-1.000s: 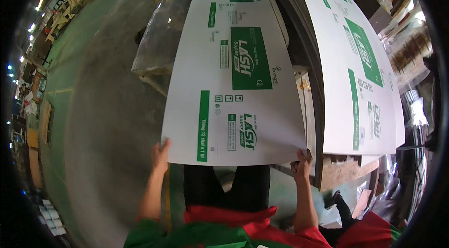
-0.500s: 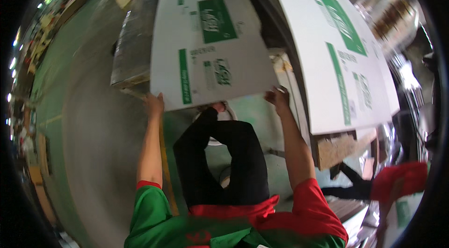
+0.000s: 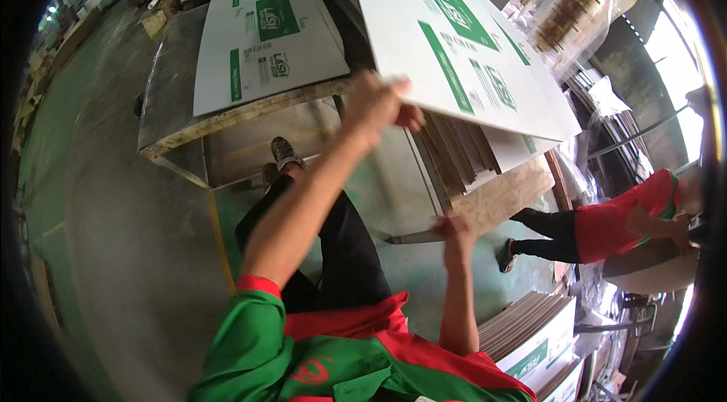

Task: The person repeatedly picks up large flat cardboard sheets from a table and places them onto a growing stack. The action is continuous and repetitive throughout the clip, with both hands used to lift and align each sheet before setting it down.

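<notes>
A white cardboard sheet with green print lies at the upper right on a stack of similar sheets. My left hand reaches across to its near-left corner, thumb on top and fingers curled under the edge. Lower down, apart from the sheet and the stack's base, is my right hand; motion smears its fingers. Another white sheet with green print rests on a low table ahead on the left, with neither hand on it.
A wooden board is under the stack. More sheets stand stacked at the lower right. A co-worker in a red top is at the right. A plastic-wrapped roll stands at the far right.
Both hands have let go of the left sheet, which now lies farther forward on the table. My left hand has crossed right to the other sheet; my right hand has dropped lower.
</notes>
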Demonstrator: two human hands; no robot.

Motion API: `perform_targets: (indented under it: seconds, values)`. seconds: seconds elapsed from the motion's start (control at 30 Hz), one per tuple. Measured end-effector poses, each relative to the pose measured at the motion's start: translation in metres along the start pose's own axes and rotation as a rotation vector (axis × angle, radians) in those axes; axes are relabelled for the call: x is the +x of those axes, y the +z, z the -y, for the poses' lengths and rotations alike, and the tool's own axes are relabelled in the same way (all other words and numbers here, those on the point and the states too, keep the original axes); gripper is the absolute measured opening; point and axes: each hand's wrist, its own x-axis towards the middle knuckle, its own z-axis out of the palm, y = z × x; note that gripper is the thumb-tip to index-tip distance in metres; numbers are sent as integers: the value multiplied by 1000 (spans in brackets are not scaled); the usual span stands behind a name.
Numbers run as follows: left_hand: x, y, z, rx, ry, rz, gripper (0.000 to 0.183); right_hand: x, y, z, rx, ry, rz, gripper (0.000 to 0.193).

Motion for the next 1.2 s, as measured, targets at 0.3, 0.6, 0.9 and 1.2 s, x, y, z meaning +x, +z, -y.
perform_targets:
  seconds: [0.3, 0.6, 0.9, 1.2]
  values:
    - [-251, -146, -37, 228, 23, -391, 33, 8, -30, 111, 346, -396, -389, 58]
    - [-349, -193, 33, 234, -290, -796, 34, 56, 50, 37, -444, -138, 115, 38]
    - [-329, -212, 111, 328, -257, -1110, 62, 91, 64, -9, -647, -39, 252, 41]
    - [-326, -223, 118, 394, -167, -1145, 67, 71, 58, 0, -529, -66, 282, 41]
